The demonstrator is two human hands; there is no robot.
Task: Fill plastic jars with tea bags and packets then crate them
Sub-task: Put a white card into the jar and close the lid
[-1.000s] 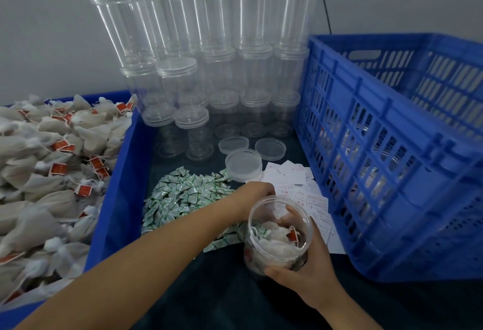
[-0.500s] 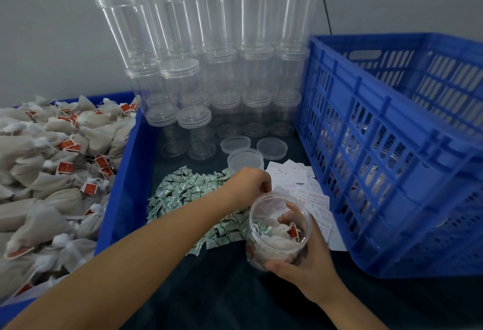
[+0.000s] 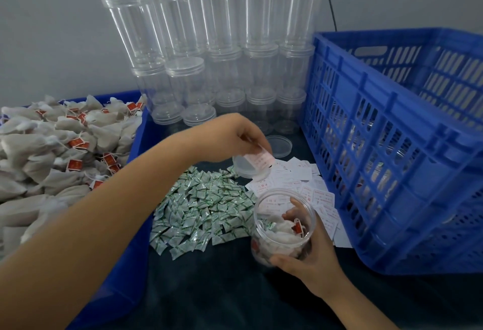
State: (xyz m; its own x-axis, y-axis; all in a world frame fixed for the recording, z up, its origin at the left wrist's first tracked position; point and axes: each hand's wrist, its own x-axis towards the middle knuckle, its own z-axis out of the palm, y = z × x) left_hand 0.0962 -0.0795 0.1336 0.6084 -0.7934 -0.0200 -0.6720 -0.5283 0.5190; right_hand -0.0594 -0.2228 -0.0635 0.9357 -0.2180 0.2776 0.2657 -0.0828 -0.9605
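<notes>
Right hand (image 3: 307, 264) grips jar (image 3: 283, 227) by side wall, low on table near crate (image 3: 397, 146). Left hand (image 3: 245, 135) pinches 1 paper slip (image 3: 258, 158), possibly lid too. Jar light, slick, rigid; hold mid-wall. Tea bags (image 3: 60, 146) soft. 2 loose lids visible; stacked jars too overlapped to count.

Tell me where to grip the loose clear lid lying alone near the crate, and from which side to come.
Grip the loose lid by its thin raised rim, thumb and finger on opposite edges, coming straight down from above. It lies flat on the dark table, so only the rim offers hold. The blue crate stands close on its right and the empty jars behind, so the top is probably the freest way in.
</notes>
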